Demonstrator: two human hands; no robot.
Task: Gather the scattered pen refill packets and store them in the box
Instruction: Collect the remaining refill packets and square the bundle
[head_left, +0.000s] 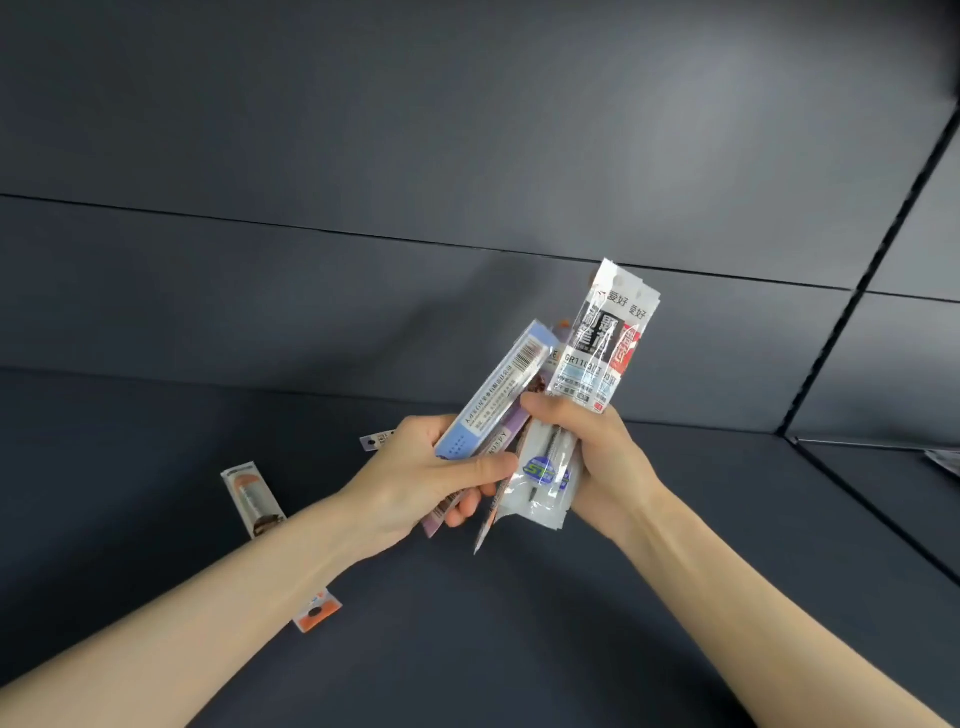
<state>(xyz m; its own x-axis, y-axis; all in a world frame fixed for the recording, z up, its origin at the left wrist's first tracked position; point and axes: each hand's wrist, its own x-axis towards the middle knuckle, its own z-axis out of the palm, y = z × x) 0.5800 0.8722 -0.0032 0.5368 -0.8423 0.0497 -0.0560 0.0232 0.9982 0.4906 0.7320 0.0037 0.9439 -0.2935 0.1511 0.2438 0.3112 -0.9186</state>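
Dark grey panels and a matching shelf surface (519, 649) are seen behind two bare forearms, the hands meeting above it. A blue packet (493, 395) and a purple packet (501, 439) beneath it are clamped between thumb and curled fingers of the left hand (410, 483), long axes slanted up to the right, while a bundle of clear packets (597, 364) is gripped near-upright in the closed fingers of the right hand (602, 457), hang-hole ends uppermost. Lying flat on the surface are an orange packet (253, 499) beside the left wrist, a second orange packet (317, 616) partly hidden under that forearm, and a packet end (376, 440) just behind the left hand.
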